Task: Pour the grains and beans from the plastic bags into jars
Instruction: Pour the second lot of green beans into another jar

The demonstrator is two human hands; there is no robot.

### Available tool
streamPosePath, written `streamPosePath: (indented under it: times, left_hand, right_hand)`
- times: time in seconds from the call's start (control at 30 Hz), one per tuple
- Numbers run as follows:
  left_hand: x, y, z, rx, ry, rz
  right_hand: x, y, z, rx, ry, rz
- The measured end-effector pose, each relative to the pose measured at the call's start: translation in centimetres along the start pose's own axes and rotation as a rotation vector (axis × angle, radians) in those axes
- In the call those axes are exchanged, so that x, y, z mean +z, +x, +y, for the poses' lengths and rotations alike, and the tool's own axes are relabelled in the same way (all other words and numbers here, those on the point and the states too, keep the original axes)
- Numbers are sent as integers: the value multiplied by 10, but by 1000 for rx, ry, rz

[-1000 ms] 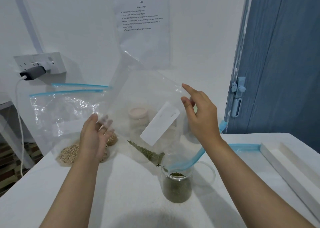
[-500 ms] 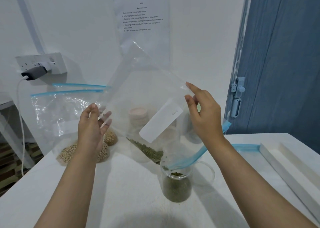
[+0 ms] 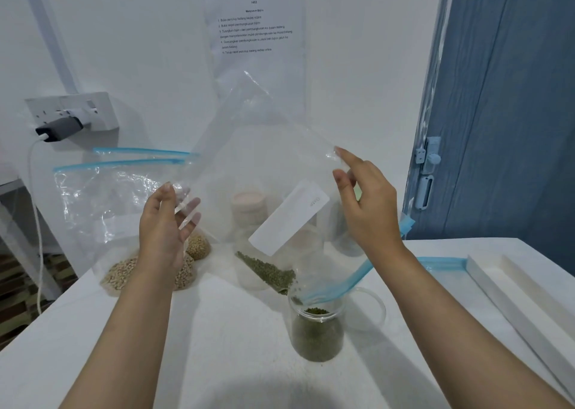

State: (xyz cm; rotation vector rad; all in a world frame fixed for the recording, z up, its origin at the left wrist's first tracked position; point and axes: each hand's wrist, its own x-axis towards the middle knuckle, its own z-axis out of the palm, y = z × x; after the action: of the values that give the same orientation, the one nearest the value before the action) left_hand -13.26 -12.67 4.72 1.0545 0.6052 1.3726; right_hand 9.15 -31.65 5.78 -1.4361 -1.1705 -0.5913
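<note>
Tilting corner-down over the bench, a large clear plastic zip bag with a blue seal strip and a white label (image 3: 264, 172) hangs between both hands, its thin film crinkled and glossy. A wedge of small green mung beans (image 3: 267, 271) gathers in its lowest fold, just above the mouth of a round clear glass jar (image 3: 317, 330) already more than half full of the same beans; the blue strip drapes over the jar's rim. The left hand (image 3: 165, 225) holds the bag's left edge, thumb in front and straight fingers visible through the film behind. The right hand (image 3: 364, 203) pinches the upper right edge between thumb and forefinger. Both hands sit above and behind the jar, well apart. Behind the left hand, two more clear bags of pale tan grains (image 3: 124, 271) slump on the matte white bench (image 3: 217, 362). A white rectangular tray (image 3: 522, 299) lies along the bench's right edge, and bare bench surface lies in front of the jar.
</note>
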Motion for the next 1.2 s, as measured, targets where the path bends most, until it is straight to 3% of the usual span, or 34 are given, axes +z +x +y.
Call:
streamPosePath:
  times: [1.2]
  left_hand:
    - [19, -5, 11, 62, 58, -33]
  right_hand:
    - [-13, -4, 0, 44, 47, 47]
